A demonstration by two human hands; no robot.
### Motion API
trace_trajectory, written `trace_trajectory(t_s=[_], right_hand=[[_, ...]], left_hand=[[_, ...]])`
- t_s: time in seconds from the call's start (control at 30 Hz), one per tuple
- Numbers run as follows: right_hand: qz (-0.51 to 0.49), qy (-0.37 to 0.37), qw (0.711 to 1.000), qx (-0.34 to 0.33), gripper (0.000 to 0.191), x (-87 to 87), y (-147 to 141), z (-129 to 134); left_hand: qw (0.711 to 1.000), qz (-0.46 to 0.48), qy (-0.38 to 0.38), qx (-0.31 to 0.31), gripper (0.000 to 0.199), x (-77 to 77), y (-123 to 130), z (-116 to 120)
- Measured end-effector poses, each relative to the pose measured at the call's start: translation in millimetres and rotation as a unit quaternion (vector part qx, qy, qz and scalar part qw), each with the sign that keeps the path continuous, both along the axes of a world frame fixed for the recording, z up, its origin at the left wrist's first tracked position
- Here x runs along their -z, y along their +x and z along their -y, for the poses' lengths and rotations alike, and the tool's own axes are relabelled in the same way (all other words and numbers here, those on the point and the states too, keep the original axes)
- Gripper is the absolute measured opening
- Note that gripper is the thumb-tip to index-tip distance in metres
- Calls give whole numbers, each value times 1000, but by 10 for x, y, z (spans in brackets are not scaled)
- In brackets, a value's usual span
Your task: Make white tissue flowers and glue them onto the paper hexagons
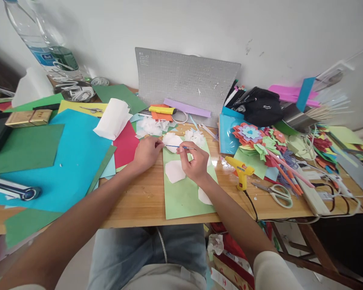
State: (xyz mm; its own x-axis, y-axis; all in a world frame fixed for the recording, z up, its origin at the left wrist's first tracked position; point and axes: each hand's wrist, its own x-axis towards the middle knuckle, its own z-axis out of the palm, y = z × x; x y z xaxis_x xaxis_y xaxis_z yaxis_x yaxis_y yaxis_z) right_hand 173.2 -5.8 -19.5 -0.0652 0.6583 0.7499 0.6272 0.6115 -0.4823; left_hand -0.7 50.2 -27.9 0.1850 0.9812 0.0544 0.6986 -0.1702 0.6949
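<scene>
Over the light green sheet [181, 203], pinching a thin blue stick [173, 146] across a white paper piece [172, 139] with the right hand [196, 161]; pressing the left hand's [147, 155] fingertips together at that piece's left edge.

Matt white paper [170, 139], glossy wooden table [136, 201]
</scene>
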Motion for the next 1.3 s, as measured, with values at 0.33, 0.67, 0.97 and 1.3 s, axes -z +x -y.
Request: trace_trajectory(t_s=[0.33,0.67,0.97,1.3], right_hand=[[18,-13,1000,11,13,14,5,-8],[29,-19,999,12,14,68,17,-12],[7,-26,1000,13,13,60,17,-6],[-37,-56,998,15,15,16,-11,-27]], left_hand=[[1000,-2,6,-4,18,10,7,12],[999,-9,33,5,19,77,-22,-8],[996,-15,86,-9,24,-31,-138,78],[970,-219,40,101,32,-108,-108,369]])
